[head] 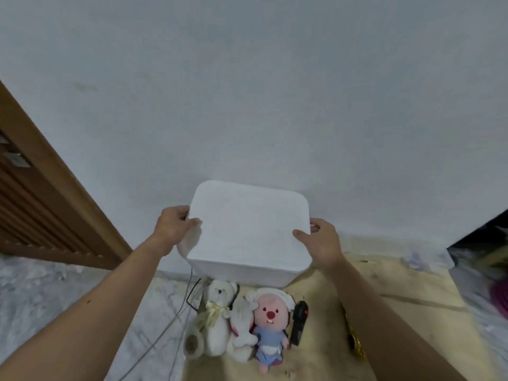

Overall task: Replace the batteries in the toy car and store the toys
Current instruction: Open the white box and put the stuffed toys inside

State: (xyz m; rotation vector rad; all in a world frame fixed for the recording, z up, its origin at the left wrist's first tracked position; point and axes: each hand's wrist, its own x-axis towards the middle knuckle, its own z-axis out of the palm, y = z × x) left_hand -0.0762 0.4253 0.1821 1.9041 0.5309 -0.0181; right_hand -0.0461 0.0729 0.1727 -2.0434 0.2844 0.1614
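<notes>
A white lidded storage box (247,232) is at the far end of a low wooden table (398,312), against the wall. My left hand (174,225) grips its left edge and my right hand (320,242) grips its right edge, thumbs on top of the lid. In front of the box lie a white teddy bear (218,312), a white plush rabbit (242,329) and a pink-faced plush doll in blue (268,323). A black remote control (299,321) lies just right of the doll. The toy car is mostly hidden behind my right forearm; a yellow and black bit (356,343) shows.
A roll of tape (193,345) sits at the table's left edge beside the bear. Cables (176,314) trail over the marble floor at the left. A brown wooden door (41,199) stands at the far left. Dark clutter (489,257) fills the right edge.
</notes>
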